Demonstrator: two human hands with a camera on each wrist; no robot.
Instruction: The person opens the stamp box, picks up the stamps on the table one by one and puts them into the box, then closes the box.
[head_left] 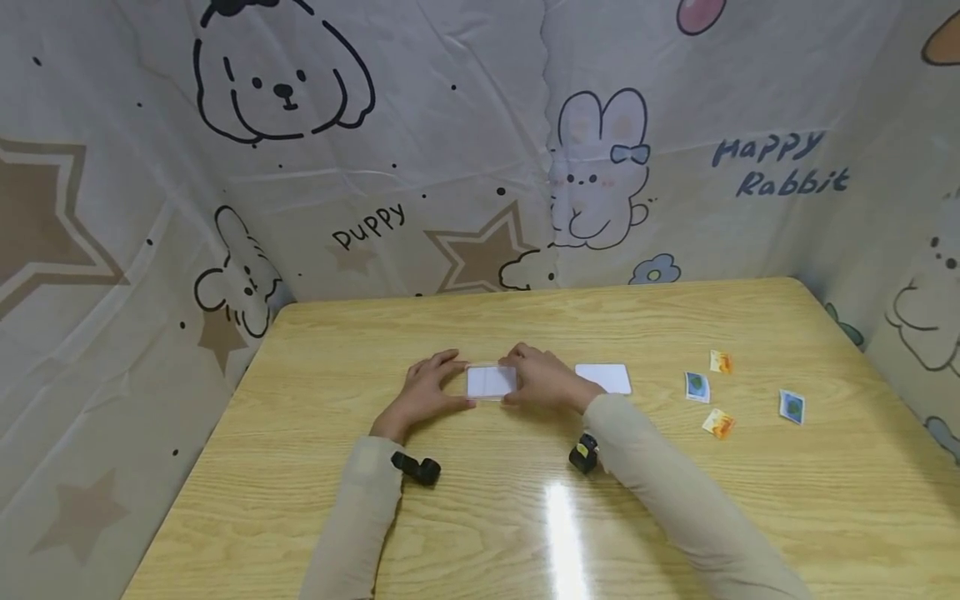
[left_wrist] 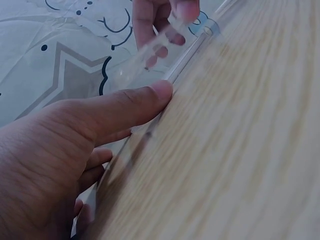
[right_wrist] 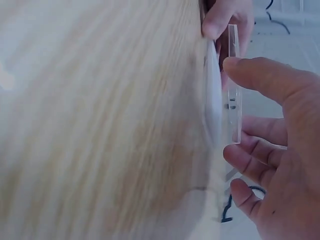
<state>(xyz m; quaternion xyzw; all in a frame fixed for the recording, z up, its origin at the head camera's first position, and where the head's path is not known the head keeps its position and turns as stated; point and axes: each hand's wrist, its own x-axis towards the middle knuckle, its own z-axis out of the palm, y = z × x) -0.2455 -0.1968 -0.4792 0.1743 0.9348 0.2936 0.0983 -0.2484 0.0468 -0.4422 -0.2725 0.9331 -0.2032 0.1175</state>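
A shallow clear plastic case (head_left: 491, 382) with a white inside lies on the table between the two hands. The left hand (head_left: 429, 392) holds its left end, thumb (left_wrist: 150, 97) on the near edge and fingers on the far side. With thumb and fingers, the right hand (head_left: 543, 379) pinches a clear plastic cover (right_wrist: 234, 85) at its edges. In the right wrist view the cover stands slightly apart from the white slab (right_wrist: 213, 95) beneath; in the left wrist view it looks tilted. A white rounded rectangular piece (head_left: 609, 378) lies partly behind the right wrist.
Several small picture cards, blue-green (head_left: 697, 387) and orange (head_left: 721, 362), are scattered on the right of the wooden table (head_left: 480, 517). A printed cloth (head_left: 450, 125) hangs behind and at the sides. Black cameras (head_left: 582, 454) sit on both wrists.
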